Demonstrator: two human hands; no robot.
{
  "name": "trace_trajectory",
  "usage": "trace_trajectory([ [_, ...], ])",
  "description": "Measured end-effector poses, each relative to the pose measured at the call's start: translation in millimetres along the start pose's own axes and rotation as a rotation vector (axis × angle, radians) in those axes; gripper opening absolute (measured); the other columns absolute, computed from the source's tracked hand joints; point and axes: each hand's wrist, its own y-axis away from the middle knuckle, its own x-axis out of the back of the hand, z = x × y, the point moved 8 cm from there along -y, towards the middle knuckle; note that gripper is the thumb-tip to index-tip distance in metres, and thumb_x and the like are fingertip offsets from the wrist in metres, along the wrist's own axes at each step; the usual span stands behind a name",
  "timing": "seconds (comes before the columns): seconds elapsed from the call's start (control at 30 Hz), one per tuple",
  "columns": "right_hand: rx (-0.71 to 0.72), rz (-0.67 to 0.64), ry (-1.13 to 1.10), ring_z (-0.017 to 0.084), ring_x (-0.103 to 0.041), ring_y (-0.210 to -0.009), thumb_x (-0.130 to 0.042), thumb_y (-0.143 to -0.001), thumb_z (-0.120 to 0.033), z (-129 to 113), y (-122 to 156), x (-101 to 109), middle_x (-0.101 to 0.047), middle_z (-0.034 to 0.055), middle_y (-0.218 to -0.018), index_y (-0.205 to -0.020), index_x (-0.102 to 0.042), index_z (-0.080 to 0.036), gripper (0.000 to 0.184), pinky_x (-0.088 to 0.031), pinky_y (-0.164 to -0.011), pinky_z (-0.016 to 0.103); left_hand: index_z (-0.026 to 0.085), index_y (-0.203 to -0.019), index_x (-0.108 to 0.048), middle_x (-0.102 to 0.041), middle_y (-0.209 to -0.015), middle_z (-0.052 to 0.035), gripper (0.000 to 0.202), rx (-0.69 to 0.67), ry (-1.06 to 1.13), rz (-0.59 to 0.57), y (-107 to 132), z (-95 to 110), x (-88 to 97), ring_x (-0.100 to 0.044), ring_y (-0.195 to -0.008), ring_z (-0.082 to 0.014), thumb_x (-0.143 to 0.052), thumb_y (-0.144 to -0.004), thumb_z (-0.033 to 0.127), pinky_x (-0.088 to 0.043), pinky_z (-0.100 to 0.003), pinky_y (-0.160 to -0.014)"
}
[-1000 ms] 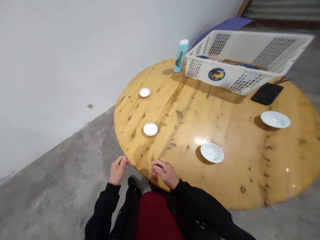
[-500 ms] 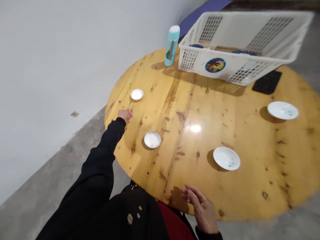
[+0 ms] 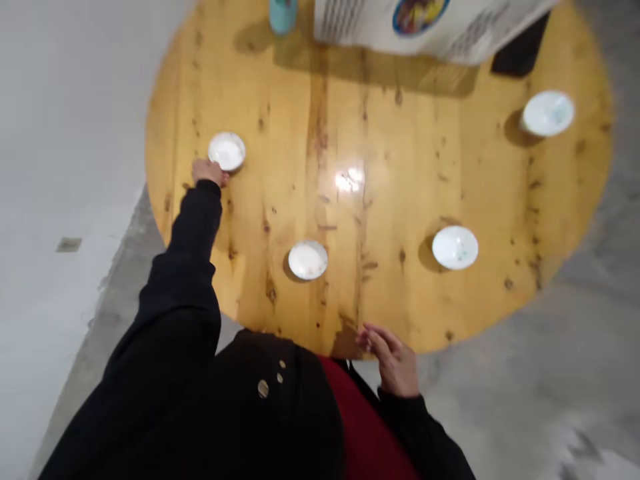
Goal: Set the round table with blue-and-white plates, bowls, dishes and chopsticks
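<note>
Nearest us, our right hand (image 3: 395, 360) is hovering at the near edge of the table (image 3: 390, 200), its grip loosely open and holding nothing. Just beyond, a small white dish (image 3: 308, 259) is sitting with a white bowl (image 3: 455, 247) to its right. Farther out on the left, our left hand (image 3: 209, 172) is touching the near rim of the far small dish (image 3: 227, 151). We cannot tell whether its grip is closing on it. A second bowl (image 3: 547, 113) is sitting at the far right.

Single head view – worn high, facing steeply down, near round table (image 3: 450, 193), own torso below
</note>
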Motion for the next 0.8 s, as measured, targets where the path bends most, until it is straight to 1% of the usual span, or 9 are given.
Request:
trace_trajectory([
  [0.07, 0.004, -0.001, -0.041, 0.020, -0.070, -0.066, -0.072, -0.068, -0.061, -3.6, -0.7, -10.0, -0.075, 0.0106, -0.079, -0.090, -0.069, -0.014, 0.053, -0.056, -0.064, 0.033, -0.011, -0.112, -0.030, -0.064, -0.104, -0.0262, 0.032, 0.085, -0.025, -0.034, 2.8, -9.9, -8.3, -0.071, -0.086, -0.0162, -0.013, -0.097, 0.012, -0.052, -0.033, -0.075],
  [0.13, 0.027, -0.014, -0.071, 0.019, -0.070, -0.065, -0.070, -0.071, -0.060, -8.7, -5.8, -19.9, -0.074, 0.0099, -0.079, -0.091, -0.067, -0.014, 0.051, -0.056, -0.064, 0.033, -0.010, -0.111, -0.033, -0.063, -0.105, -0.0205, 0.036, 0.041, -0.016, -0.032, 23.3, -7.0, -9.7, -0.070, -0.091, -0.0174, -0.013, -0.096, 0.017, -0.049, -0.033, -0.079],
  [0.23, 0.114, -0.062, -0.074, 0.018, -0.069, -0.065, -0.066, -0.076, -0.059, -26.2, -18.4, -39.0, -0.073, 0.0083, -0.078, -0.093, -0.065, -0.015, 0.047, -0.056, -0.065, 0.033, -0.004, -0.103, -0.046, -0.067, -0.089, -0.0106, 0.031, -0.113, 0.094, -0.083, 87.2, 10.1, -8.9, -0.071, -0.082, -0.0154, -0.033, -0.095, 0.022, -0.050, -0.033, -0.079],
  [0.3, 0.199, -0.096, -0.062, 0.017, -0.068, -0.065, -0.061, -0.080, -0.057, -44.6, -28.7, -54.7, -0.072, 0.0072, -0.078, -0.094, -0.064, -0.015, 0.044, -0.055, -0.065, 0.032, 0.005, -0.095, -0.053, -0.067, -0.077, -0.0049, 0.024, -0.166, 0.144, -0.171, 139.8, 19.7, -15.5, -0.070, -0.072, -0.0140, -0.047, -0.091, 0.028, -0.054, -0.030, -0.073],
  [0.4, 0.329, -0.132, -0.023, 0.015, -0.066, -0.063, -0.052, -0.087, -0.055, -74.5, -45.7, -79.6, -0.070, 0.0056, -0.078, -0.099, -0.063, -0.015, 0.043, -0.054, -0.065, 0.031, 0.015, -0.087, -0.056, -0.061, -0.064, 0.0003, 0.016, -0.168, 0.129, -0.307, 208.0, 28.0, -36.8, -0.064, -0.059, -0.0127, -0.051, -0.087, 0.030, -0.052, -0.026, -0.062],
  [0.47, 0.400, -0.136, 0.054, 0.015, -0.064, -0.060, -0.046, -0.090, -0.055, -90.6, -57.0, -94.4, -0.068, 0.0047, -0.078, -0.106, -0.062, -0.014, 0.047, -0.052, -0.063, 0.030, 0.018, -0.085, -0.057, -0.060, -0.062, 0.0008, 0.013, -0.175, 0.089, -0.362, 239.1, 32.9, -52.8, -0.062, -0.059, -0.0133, -0.050, -0.087, 0.029, -0.050, -0.025, -0.061],
  [0.6, 0.520, -0.077, 0.372, 0.019, -0.065, -0.067, -0.043, -0.092, -0.054, -108.2, -73.0, -114.5, -0.067, 0.0062, -0.078, -0.113, -0.062, -0.013, 0.049, -0.049, -0.067, 0.031, 0.018, -0.083, -0.058, -0.061, -0.065, -0.0021, 0.013, -0.259, -0.044, -0.363, 268.9, 43.8, -75.9, -0.062, -0.067, -0.0160, -0.050, -0.088, 0.027, -0.045, -0.025, -0.065],
  [0.73, 0.565, 0.035, 0.672, 0.024, -0.066, -0.076, -0.040, -0.094, -0.043, -110.6, -78.3, -123.1, -0.069, 0.0109, -0.080, -0.118, -0.061, -0.010, 0.046, -0.046, -0.070, 0.030, 0.017, -0.088, -0.060, -0.064, -0.070, -0.0058, 0.018, -0.362, -0.262, -0.316, 274.3, 49.2, -88.1, -0.063, -0.070, -0.0193, -0.046, -0.091, 0.027, -0.042, -0.027, -0.069],
  [0.8, 0.549, 0.032, 0.784, 0.024, -0.066, -0.077, -0.038, -0.096, -0.038, -109.6, -79.1, -129.5, -0.070, 0.0121, -0.080, -0.128, -0.056, -0.009, 0.047, -0.046, -0.070, 0.030, 0.015, -0.093, -0.061, -0.066, -0.074, -0.0089, 0.021, -0.389, -0.373, -0.305, 273.0, 48.2, -92.2, -0.065, -0.075, -0.0229, -0.044, -0.092, 0.028, -0.041, -0.029, -0.071],
])
